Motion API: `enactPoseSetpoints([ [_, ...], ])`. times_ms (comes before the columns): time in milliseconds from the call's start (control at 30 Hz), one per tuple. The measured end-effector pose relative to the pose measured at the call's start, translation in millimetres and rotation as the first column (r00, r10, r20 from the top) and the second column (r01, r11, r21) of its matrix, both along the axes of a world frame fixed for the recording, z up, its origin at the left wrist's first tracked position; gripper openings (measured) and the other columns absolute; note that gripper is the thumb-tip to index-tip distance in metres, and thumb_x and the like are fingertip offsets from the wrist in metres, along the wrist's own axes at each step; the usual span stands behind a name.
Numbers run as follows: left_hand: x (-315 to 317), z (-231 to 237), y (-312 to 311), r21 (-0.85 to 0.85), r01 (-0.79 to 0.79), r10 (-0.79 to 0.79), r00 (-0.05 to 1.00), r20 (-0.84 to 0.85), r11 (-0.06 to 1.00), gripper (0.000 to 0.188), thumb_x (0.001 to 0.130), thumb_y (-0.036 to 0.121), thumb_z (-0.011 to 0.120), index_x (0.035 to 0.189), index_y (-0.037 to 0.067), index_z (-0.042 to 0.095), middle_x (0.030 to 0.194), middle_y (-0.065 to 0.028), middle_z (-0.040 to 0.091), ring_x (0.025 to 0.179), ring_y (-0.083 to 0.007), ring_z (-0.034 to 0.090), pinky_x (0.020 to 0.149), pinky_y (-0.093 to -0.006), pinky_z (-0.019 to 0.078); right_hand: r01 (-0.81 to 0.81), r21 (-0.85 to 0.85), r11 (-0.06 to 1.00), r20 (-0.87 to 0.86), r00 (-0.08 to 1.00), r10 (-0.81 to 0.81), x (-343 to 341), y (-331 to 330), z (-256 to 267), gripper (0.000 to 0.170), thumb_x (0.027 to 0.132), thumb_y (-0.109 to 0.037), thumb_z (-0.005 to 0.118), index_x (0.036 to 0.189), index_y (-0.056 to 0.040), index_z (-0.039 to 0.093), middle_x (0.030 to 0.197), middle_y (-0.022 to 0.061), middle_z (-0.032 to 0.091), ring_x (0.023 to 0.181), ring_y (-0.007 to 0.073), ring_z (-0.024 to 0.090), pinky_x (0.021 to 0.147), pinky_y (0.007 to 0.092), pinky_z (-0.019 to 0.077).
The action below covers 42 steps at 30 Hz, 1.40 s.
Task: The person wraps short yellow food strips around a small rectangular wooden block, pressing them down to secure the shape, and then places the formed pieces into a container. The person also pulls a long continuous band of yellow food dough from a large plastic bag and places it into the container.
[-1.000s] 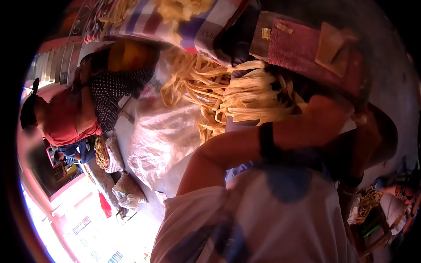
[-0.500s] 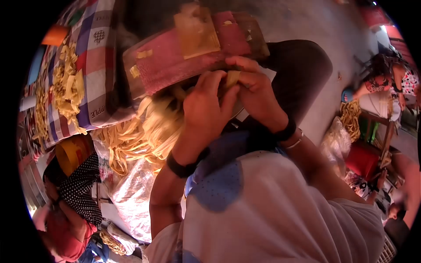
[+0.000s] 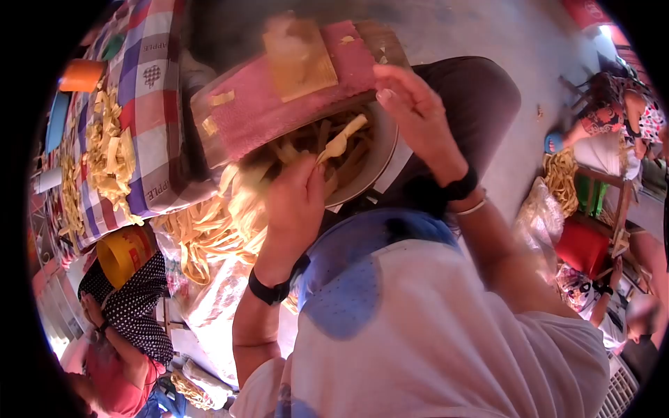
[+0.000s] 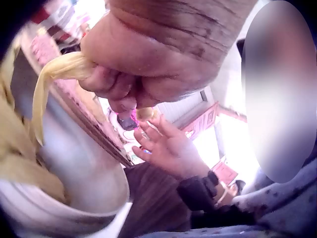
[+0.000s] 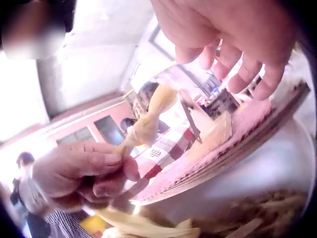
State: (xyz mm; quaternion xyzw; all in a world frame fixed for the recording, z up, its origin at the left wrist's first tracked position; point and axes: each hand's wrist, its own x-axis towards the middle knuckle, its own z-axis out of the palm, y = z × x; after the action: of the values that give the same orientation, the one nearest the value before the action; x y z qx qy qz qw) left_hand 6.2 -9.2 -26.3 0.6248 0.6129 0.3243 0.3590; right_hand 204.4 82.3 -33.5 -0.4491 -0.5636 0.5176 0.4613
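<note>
My left hand (image 3: 293,205) pinches a pale yellow fibre strip (image 3: 343,139) between thumb and fingers. A knot-like bulge (image 5: 143,130) with a flared end above it shows on the strip in the right wrist view. Held away to the right, my right hand (image 3: 421,125) has nothing in it, its fingers extended. Below the hands stands a round pale bucket (image 4: 94,163) with more strips inside. Across its far side lies a board covered in pink cloth (image 3: 240,125), with a flat wooden piece (image 3: 300,59) on top.
A heap of long strips (image 3: 202,230) lies left of the bucket. Short strips (image 3: 111,153) rest on a checked cloth surface (image 3: 157,104). A person in red (image 3: 118,369) sits at lower left near a yellow container (image 3: 125,254); other people are at right.
The head view has swung from the left heap toward the bucket. Half a second ago both hands met around the strip; my right hand has since let go and moved off, while the left keeps its pinch.
</note>
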Motion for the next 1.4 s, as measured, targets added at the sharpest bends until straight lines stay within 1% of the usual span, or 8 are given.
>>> enactPoseSetpoints([
  [100,1,6,7,0.268,0.086,0.019,0.93,-0.368,0.96,0.011,0.084,0.006,0.054,0.093,0.005,0.06,0.072,-0.0109,0.058,0.061,-0.0264,0.057,0.053,-0.0329,0.0436,-0.344,0.504,0.792,0.485,0.872,0.07,4,8,31,0.045,0.071,-0.013,0.07,0.114,-0.0086,0.058,0.104,0.0096,0.059,0.096,0.0266,0.057,0.083,0.0362,0.0449],
  [367,4,24,27,0.408,0.251,-0.023,0.872,-0.488,0.878,0.011,0.077,0.006,0.058,0.088,0.008,0.059,0.071,-0.009,0.054,0.064,-0.0288,0.058,0.051,-0.037,0.0447,-0.723,0.06,0.689,0.787,0.459,0.412,-5,11,46,0.02,0.077,-0.017,0.064,0.092,-0.0044,0.06,0.076,0.0112,0.062,0.075,0.0303,0.059,0.068,0.038,0.0458],
  [600,-30,34,54,-0.064,0.131,-0.125,0.988,0.094,0.989,0.014,0.092,0.014,0.054,0.094,0.003,0.063,0.071,0.0037,0.051,0.061,-0.0063,0.045,0.052,-0.0222,0.0358,-0.557,-0.225,0.799,0.305,0.738,0.601,-9,33,65,0.015,0.093,-0.013,0.051,0.094,-0.0009,0.061,0.065,-0.0008,0.054,0.055,0.0047,0.05,0.051,0.0229,0.0411],
  [933,-64,-39,154,-0.033,-0.116,0.12,0.933,0.338,0.993,0.015,0.087,0.012,0.057,0.098,0.001,0.06,0.074,0.0019,0.058,0.059,-0.0043,0.049,0.052,-0.0191,0.0382,-0.181,0.186,0.966,0.453,0.888,0.079,-50,89,-3,0.016,0.087,-0.015,0.055,0.092,-0.001,0.06,0.068,0.0073,0.058,0.061,0.0151,0.054,0.057,0.0298,0.0435],
  [1133,-59,-66,151,0.322,-0.023,0.224,0.765,-0.604,0.946,0.024,0.085,0.012,0.057,0.105,-0.001,0.057,0.075,-0.0057,0.061,0.063,-0.0157,0.056,0.061,-0.0291,0.047,-0.34,0.242,0.909,0.89,0.451,-0.068,-53,88,-12,0.017,0.082,-0.009,0.056,0.096,-0.0026,0.062,0.078,0.0154,0.062,0.071,0.0247,0.062,0.064,0.0333,0.047],
  [1233,-69,-60,135,0.364,-0.222,0.346,0.881,-0.323,0.905,0.023,0.086,0.011,0.055,0.106,0.001,0.059,0.075,-0.0033,0.061,0.062,-0.0142,0.056,0.057,-0.0275,0.0453,-0.359,0.248,0.9,0.537,0.824,0.181,-33,76,-13,0.018,0.083,-0.009,0.056,0.099,-0.0031,0.062,0.078,0.0145,0.062,0.066,0.02,0.06,0.064,0.0291,0.0484],
  [1300,-70,-35,120,-0.291,-0.285,0.407,0.658,0.634,0.913,0.022,0.087,0.012,0.056,0.107,0.003,0.061,0.077,-0.0004,0.061,0.062,-0.0107,0.055,0.055,-0.0239,0.0422,-0.391,0.038,0.92,0.376,0.858,0.349,-27,59,-5,0.019,0.084,-0.01,0.057,0.101,-0.0027,0.062,0.077,0.0138,0.062,0.064,0.017,0.059,0.063,0.0276,0.0481],
  [1400,-42,-4,93,-0.35,-0.15,0.354,0.68,0.642,0.925,0.024,0.087,0.013,0.058,0.11,0.004,0.06,0.074,0.0034,0.056,0.06,-0.0066,0.049,0.055,-0.0188,0.0373,-0.448,-0.187,0.874,0.177,0.86,0.479,-28,32,14,0.018,0.085,-0.01,0.058,0.1,-0.0011,0.061,0.074,0.0122,0.06,0.062,0.011,0.056,0.06,0.0259,0.0467],
])
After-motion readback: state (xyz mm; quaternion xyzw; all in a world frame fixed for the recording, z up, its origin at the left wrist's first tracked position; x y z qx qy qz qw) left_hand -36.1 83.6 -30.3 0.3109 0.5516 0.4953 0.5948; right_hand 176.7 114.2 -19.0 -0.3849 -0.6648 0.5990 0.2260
